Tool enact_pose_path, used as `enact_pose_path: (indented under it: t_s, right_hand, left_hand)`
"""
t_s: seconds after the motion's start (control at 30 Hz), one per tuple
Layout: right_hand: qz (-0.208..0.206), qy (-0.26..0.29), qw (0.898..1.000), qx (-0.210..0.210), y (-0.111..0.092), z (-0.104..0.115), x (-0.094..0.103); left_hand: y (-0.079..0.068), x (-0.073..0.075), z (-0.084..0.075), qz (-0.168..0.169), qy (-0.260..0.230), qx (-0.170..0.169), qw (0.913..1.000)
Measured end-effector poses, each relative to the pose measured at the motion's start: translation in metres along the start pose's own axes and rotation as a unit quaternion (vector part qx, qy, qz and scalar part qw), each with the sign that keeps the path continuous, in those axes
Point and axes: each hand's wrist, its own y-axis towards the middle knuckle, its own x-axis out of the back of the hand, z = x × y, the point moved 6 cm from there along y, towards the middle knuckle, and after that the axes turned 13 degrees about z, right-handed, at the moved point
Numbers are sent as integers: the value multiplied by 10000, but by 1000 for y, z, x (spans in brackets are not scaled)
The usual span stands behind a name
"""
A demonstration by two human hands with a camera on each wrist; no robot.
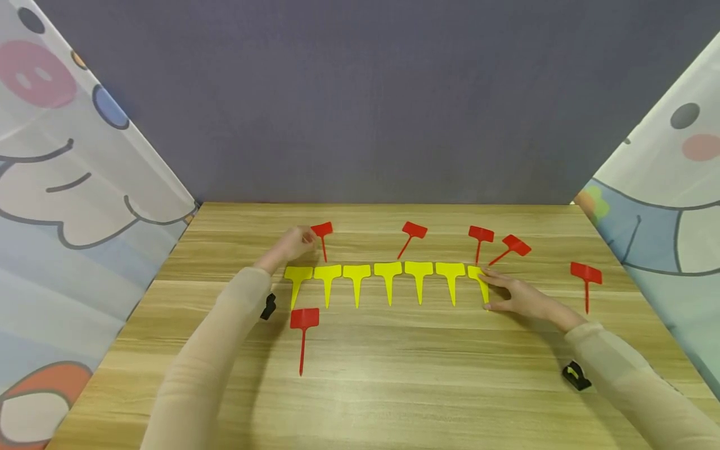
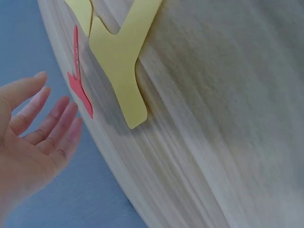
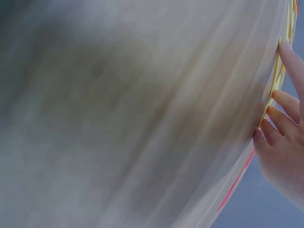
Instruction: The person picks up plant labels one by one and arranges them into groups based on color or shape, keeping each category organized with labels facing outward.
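Note:
Several yellow T-shaped plant labels (image 1: 388,269) lie side by side in a row, stems toward the person. At the row's right end my right hand (image 1: 523,299) touches the last yellow label (image 1: 475,272), thumb by its tip and fingers by its head. Its fingers look fairly straight in the right wrist view. Beyond the left end, my left hand (image 1: 297,242) is beside a red plant label (image 1: 323,229). From the left wrist, loosely bent fingers (image 2: 61,124) hold nothing and appear apart from that red label (image 2: 81,92); a large yellow label (image 2: 123,57) lies nearby.
More red labels lie behind the row (image 1: 414,230), in front of its left end (image 1: 304,319) and far right (image 1: 586,273). Small black objects sit near the left forearm (image 1: 269,306) and right forearm (image 1: 576,376). A grey panel (image 1: 388,106) stands behind the wooden table (image 1: 416,387).

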Motion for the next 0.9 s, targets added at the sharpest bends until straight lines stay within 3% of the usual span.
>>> enact_pose_path:
  t_s: [0.6, 0.9]
  right_hand:
    - [-34, 33, 10000, 53, 0, 1, 0]
    - [-40, -48, 9999, 126, -2, 5, 1]
  left_hand:
    - [23, 6, 8, -358, -291, 432, 9980]
    - [33, 6, 14, -359, -104, 504, 9980]
